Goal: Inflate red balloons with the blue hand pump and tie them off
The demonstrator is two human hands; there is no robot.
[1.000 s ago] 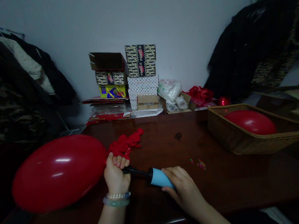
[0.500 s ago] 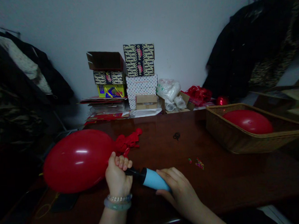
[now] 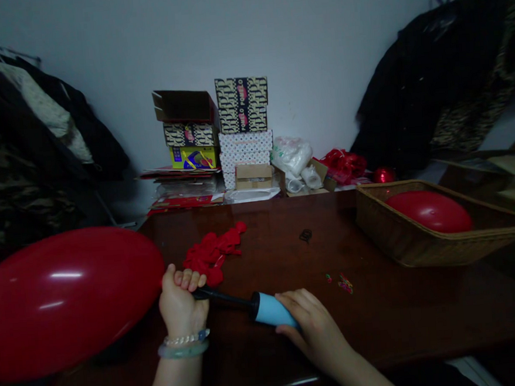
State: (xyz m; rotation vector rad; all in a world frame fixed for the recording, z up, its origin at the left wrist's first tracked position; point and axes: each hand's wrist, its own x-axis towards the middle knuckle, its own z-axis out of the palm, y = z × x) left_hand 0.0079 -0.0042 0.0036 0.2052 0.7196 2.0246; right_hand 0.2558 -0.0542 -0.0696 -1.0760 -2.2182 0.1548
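A large inflated red balloon (image 3: 70,294) lies at the left, reaching past the picture's edge. My left hand (image 3: 181,301), with two bracelets at its wrist, is closed where the balloon's neck meets the black end of a hand balloon pump (image 3: 272,311); the neck itself is hidden by the fingers. My right hand (image 3: 313,324) wraps round the pump's light blue body. A thin black rod shows between the black end and the blue body. Behind my left hand lies a pile of uninflated red balloons (image 3: 211,252).
A wicker basket (image 3: 414,252) with another inflated red balloon (image 3: 430,210) stands at the right of the dark wooden table (image 3: 280,262). Small colourful bits (image 3: 345,284) and black loops (image 3: 305,235) lie mid-table. Stacked boxes (image 3: 246,152) line the wall; coats hang on both sides.
The balloon has grown and extends further left. My left hand has moved left with the pump's black end, baring more of the rod. My right hand has barely shifted.
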